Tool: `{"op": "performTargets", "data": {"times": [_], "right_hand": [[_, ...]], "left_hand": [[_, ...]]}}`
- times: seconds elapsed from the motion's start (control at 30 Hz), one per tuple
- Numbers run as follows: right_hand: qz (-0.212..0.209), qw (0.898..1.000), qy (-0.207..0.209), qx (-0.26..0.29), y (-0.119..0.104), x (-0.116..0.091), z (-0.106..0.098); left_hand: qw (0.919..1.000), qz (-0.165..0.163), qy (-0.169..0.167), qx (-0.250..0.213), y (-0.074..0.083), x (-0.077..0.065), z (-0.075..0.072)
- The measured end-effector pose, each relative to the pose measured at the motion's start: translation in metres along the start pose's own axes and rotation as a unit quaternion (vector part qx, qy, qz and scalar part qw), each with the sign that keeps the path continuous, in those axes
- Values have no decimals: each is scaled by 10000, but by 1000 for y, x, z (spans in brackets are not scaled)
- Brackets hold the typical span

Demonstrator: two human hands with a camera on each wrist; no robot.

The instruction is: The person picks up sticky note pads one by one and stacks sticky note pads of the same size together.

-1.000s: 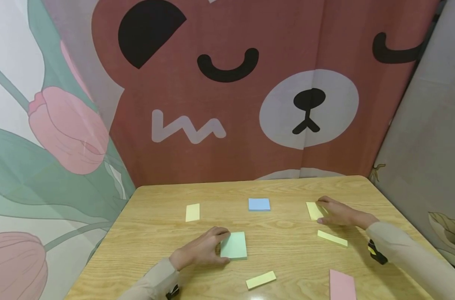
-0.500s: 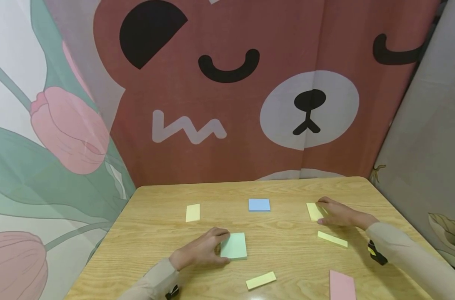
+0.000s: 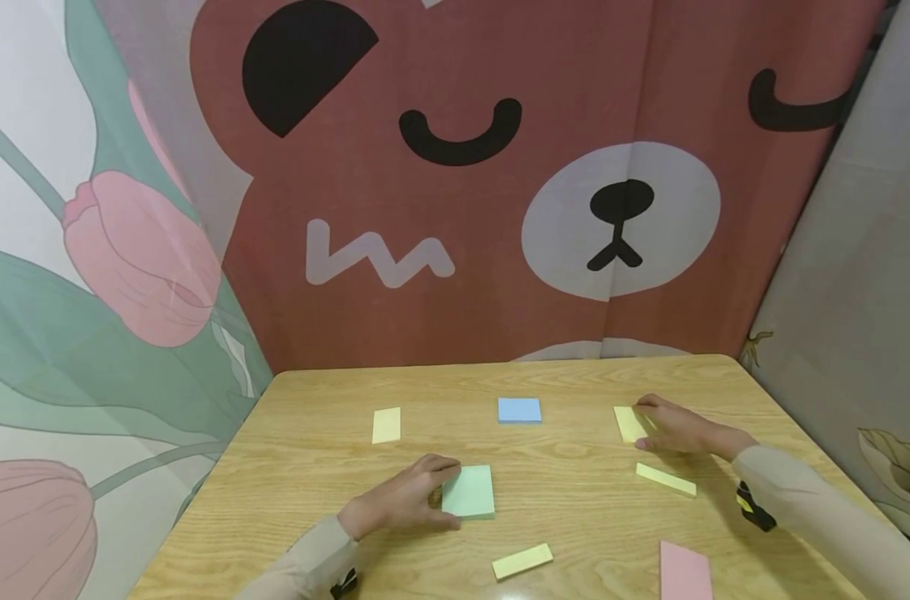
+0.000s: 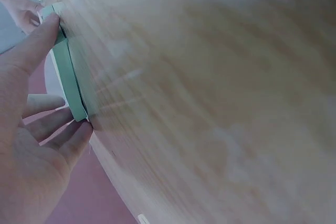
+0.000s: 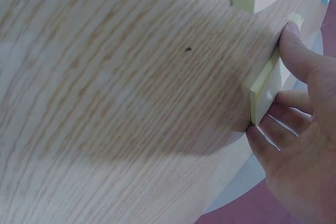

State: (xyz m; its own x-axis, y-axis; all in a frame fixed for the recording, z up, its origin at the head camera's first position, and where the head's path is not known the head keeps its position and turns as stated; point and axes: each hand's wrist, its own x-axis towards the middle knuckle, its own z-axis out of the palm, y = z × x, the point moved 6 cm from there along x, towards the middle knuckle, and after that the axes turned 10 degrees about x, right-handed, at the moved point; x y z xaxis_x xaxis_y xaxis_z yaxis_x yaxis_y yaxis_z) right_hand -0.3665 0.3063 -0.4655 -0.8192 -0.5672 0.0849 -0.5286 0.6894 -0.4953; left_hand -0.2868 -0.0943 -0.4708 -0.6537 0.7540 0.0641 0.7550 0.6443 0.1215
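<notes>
At the middle of the table, my left hand (image 3: pixel 406 497) grips a square green sticky note pad (image 3: pixel 472 492) by its left side. Its thumb is at the near edge and the fingers at the far edge, which the left wrist view also shows on the green pad (image 4: pixel 71 80). To the right and farther back, my right hand (image 3: pixel 687 431) pinches a yellow sticky note pad (image 3: pixel 627 424), partly covered by the fingers. In the right wrist view, thumb and fingertips touch opposite ends of this yellow pad (image 5: pixel 266 90). Both pads lie on the table.
A pale yellow pad (image 3: pixel 386 425) and a blue pad (image 3: pixel 519 410) lie toward the back of the wooden table (image 3: pixel 290 475). Narrow yellow pads (image 3: pixel 666 480) lie nearer, one below the right hand, another at front centre. A pink pad (image 3: pixel 685 572) is at the front right.
</notes>
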Motion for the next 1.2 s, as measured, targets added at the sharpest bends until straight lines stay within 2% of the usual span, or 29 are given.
{"op": "performTargets", "data": {"times": [0.73, 1.03, 1.2], "right_hand": [[27, 9999, 92, 129, -4, 0, -1], [-47, 9997, 133, -219, -1, 4, -2], [-74, 9997, 140, -159, -5, 5, -6]], "left_hand": [[9999, -145, 1, -84, -5, -10, -1], [9997, -188, 142, -11, -7, -12, -4], [9997, -210, 142, 69, -9, -11, -4]]}}
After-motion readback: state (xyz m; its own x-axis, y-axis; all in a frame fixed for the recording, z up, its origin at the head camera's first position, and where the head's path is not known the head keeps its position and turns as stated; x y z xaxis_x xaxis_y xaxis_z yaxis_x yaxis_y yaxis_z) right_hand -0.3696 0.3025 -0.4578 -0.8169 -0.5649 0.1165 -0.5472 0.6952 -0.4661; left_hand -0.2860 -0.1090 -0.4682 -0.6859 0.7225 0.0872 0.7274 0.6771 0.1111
